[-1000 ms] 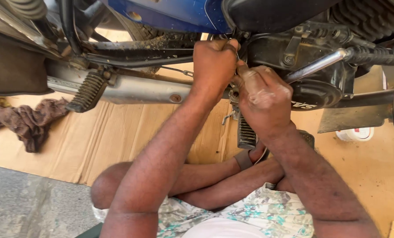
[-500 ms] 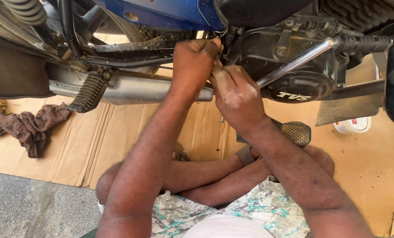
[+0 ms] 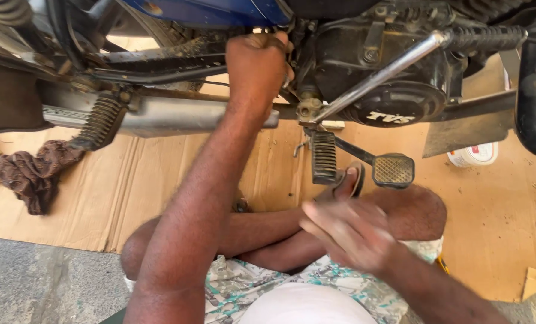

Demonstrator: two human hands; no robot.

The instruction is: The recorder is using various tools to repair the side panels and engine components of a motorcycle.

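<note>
My left hand [image 3: 257, 63] reaches up under a blue motorcycle, its fist closed on something at the left edge of the black engine [image 3: 394, 90]; what it grips is hidden by the fingers. My right hand [image 3: 346, 231] hangs blurred over my crossed legs [image 3: 256, 231], fingers apart and holding nothing. It sits just below the ribbed footrest [image 3: 324, 157] and the brake pedal [image 3: 393, 170]. A chrome kick lever [image 3: 382, 75] slants across the engine.
A silver exhaust pipe [image 3: 160, 117] runs left, with a folded rear footpeg [image 3: 100, 120] on it. A brown rag [image 3: 34, 174] lies on the cardboard sheet [image 3: 160, 180]. A white tub [image 3: 472, 155] and a black crash guard [image 3: 532, 90] are at the right.
My right hand has left the engine area and dropped toward my lap. My left hand stays up at the same spot. The view has shifted, showing more of the pedal and footrest.
</note>
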